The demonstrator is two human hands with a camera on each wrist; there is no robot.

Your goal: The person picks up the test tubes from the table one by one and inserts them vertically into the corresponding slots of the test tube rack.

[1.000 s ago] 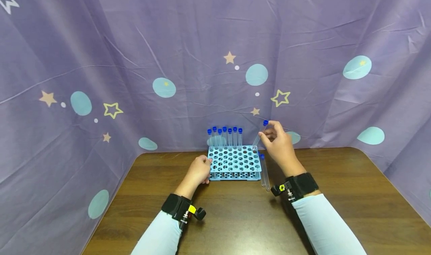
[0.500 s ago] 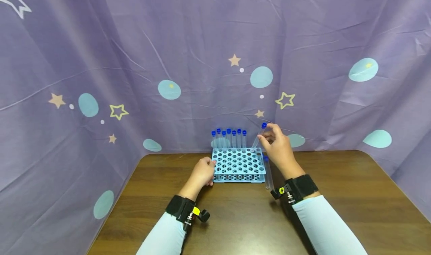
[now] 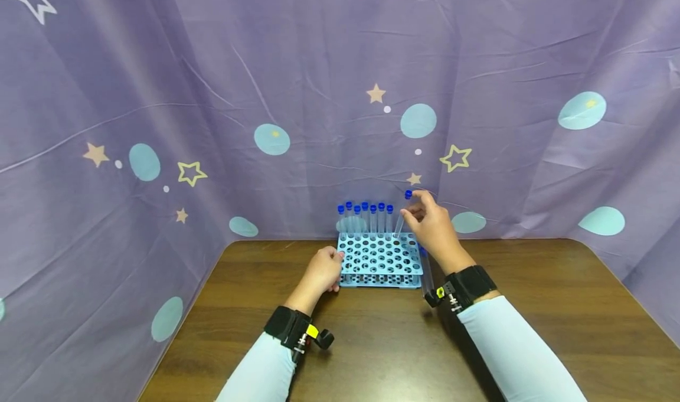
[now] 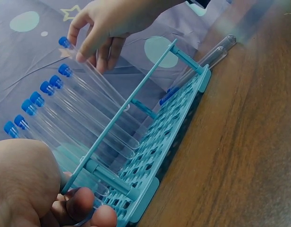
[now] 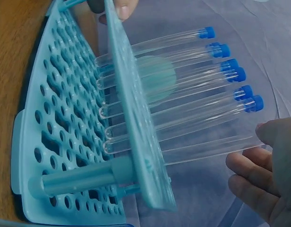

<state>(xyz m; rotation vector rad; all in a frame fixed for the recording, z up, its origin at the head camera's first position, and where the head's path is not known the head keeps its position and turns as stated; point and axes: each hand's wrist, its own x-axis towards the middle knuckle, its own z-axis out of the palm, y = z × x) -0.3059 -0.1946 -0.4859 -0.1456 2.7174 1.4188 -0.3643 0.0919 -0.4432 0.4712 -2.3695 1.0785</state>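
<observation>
the table ran broad under both forearms, with the purple curtain hanging beyond the hands. between the two hands stood the blue tube rack, its left end against the left hand. that hand's fingers were curled about the rack's corner post, judged to be a steadying hold so the rack would not slide. seven capped tubes stood upright in the row farthest from the hands. the right hand was raised over the rack's far right corner, pinching a clear test tube just below its blue cap, fingers closed on it. the tube leaned, cap toward the hand, lower end already through a hole of the top plate next to the standing row; the high grip looked chosen to leave the shaft free to pass down. two spare tubes lay flat on the table below the right wrist, alongside the rack's right edge.
</observation>
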